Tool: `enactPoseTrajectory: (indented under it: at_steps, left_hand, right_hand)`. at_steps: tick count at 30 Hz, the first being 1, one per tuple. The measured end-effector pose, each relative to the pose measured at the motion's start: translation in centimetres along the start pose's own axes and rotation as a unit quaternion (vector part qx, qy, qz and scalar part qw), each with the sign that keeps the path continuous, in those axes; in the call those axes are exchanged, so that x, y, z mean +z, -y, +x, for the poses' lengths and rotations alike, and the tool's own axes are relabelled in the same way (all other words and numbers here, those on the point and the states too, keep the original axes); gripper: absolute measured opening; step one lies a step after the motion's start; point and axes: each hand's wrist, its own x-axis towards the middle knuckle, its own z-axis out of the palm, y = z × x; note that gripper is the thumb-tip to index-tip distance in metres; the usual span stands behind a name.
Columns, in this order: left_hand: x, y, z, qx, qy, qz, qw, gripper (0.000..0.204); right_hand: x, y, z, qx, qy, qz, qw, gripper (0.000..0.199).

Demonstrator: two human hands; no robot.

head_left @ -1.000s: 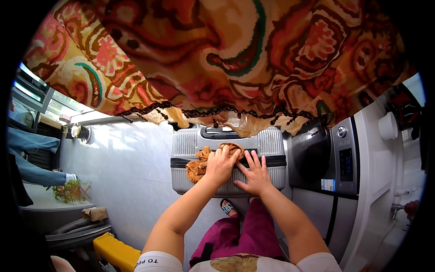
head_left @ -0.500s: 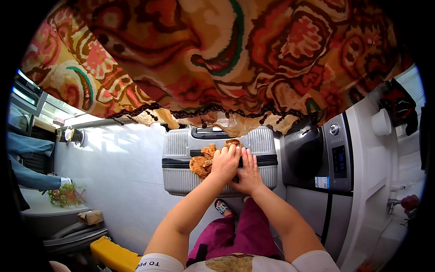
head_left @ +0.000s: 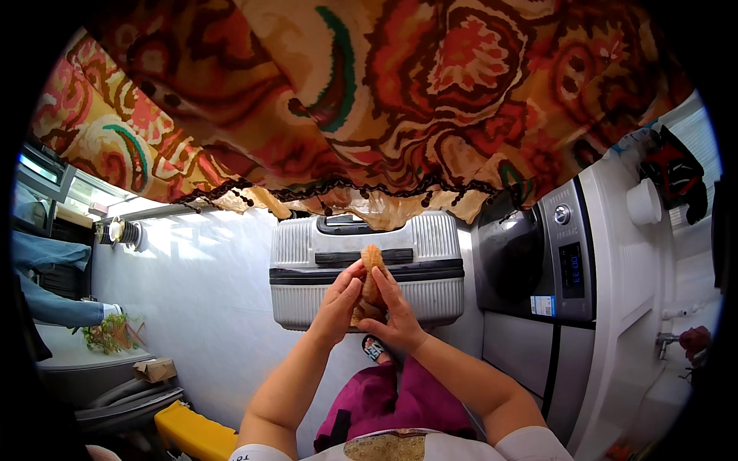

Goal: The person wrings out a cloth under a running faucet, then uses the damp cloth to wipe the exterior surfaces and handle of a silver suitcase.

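Your left hand [head_left: 337, 306] and right hand [head_left: 395, 313] grasp the orange-brown cloth [head_left: 372, 270] between their fingers [head_left: 384, 284] over the grey suitcase [head_left: 430, 304], where uneven pressure could let it slip down onto that shell.

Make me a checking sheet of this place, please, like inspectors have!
Surface: ribbed grey suitcase, with the hands over it; pale floor around it.
Things: orange-brown cloth, bunched up.
Clutter: small brown box and a yellow object, lower left.
Hands: left hand and right hand hold the cloth between them.
Cables: nothing clearly seen.
Surroundings: patterned fabric hanging across the top; grey appliance with a dial, right; green plant, left.
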Motion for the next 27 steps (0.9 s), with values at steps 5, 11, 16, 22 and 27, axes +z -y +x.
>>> enactPoseTrajectory:
  at_steps: [5,11,16,22,27]
  left_hand:
    - [-3.8,1.5,0.4,0.172,-0.178,0.447,0.86,0.047]
    - [-3.8,8.6,3.9,0.144,-0.18,0.784,0.576,0.091]
    - [-3.7,10.4,4.8,0.088,-0.187,0.788,0.579,0.098]
    - [-3.9,10.6,4.3,0.095,-0.186,0.795,0.569,0.095]
    - [-3.0,10.7,4.8,0.076,-0.173,0.784,0.592,0.095]
  right_hand:
    - [-4.7,-2.3,2.7,0.195,-0.202,0.068,0.957,0.049]
    - [-3.6,-4.6,10.7,0.143,0.044,-0.219,0.964,0.041]
    - [-1.1,-9.0,11.8,0.107,0.202,-0.472,0.852,0.037]
    - [-10.5,-9.7,12.8,0.261,0.104,-0.508,0.814,0.036]
    - [-4.0,-11.2,13.0,-0.015,0.004,-0.487,0.873,0.024]
